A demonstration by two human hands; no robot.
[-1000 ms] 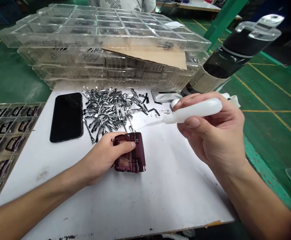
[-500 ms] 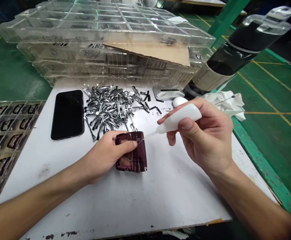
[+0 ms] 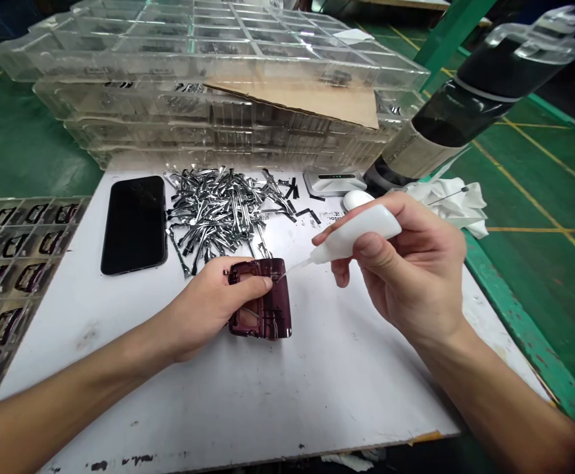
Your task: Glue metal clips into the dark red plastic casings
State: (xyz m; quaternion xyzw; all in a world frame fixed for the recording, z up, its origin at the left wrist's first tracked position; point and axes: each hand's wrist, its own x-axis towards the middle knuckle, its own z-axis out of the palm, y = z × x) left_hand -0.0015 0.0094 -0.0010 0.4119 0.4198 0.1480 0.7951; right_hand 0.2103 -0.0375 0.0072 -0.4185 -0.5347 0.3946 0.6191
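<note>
My left hand is closed on a dark maroon, glossy plastic housing, the thumb lying across its top face. The fingers beneath the housing are hidden. In my right hand is a small white squeeze bottle, tilted down to the left and pinched between thumb and fingers. Its thin clear nozzle points at the housing, the tip close beside my left thumb; whether it touches the surface I cannot tell. Behind the housing lies a heap of shiny chrome strips with dark ends.
A black phone lies left of the heap. Stacked clear compartment trays rise at the back, cardboard wedged in them. A dark bottle, a white device and crumpled tissue sit at right. Another tray holds similar housings.
Almost nothing differs. The view has shifted very slightly; both hands keep their hold, and the nozzle stays at the same place on the housing.
</note>
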